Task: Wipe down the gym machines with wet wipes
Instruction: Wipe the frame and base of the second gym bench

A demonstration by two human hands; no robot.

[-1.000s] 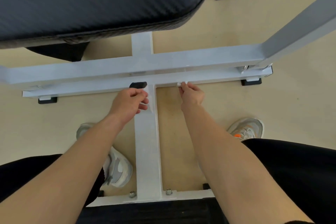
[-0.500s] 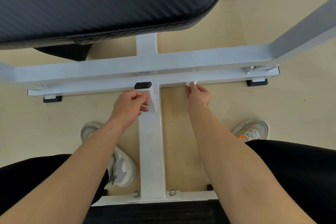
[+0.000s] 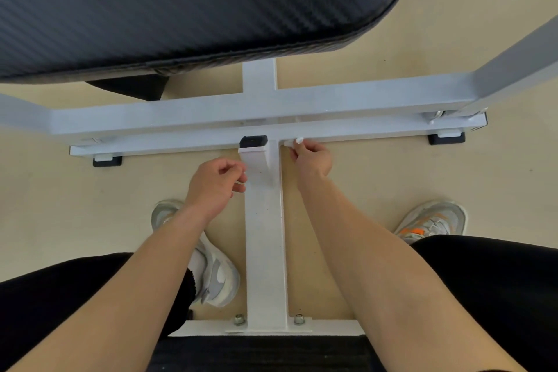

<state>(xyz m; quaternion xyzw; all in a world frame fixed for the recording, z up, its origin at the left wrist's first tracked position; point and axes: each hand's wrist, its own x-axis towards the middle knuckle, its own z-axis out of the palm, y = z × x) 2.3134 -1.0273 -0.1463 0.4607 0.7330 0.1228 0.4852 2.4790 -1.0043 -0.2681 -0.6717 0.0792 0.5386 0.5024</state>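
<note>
A white steel machine frame lies low over the floor, with a crossbar and a centre beam running toward me. My right hand pinches a small bunched white wet wipe against the near edge of the crossbar, just right of the centre beam. My left hand hangs beside the beam's left face with its fingers curled, and a thin white sliver shows between them. A black padded cushion fills the top of the view.
A black end cap sits on the short upright post at the beam junction. Black rubber feet hold the frame on the beige floor. My shoes and black-trousered knees flank the beam. A grey slanted strut rises at right.
My right hand with the wipe has slid left along the crossbar's edge toward the centre beam. My left hand has stayed beside the beam, a little lower.
</note>
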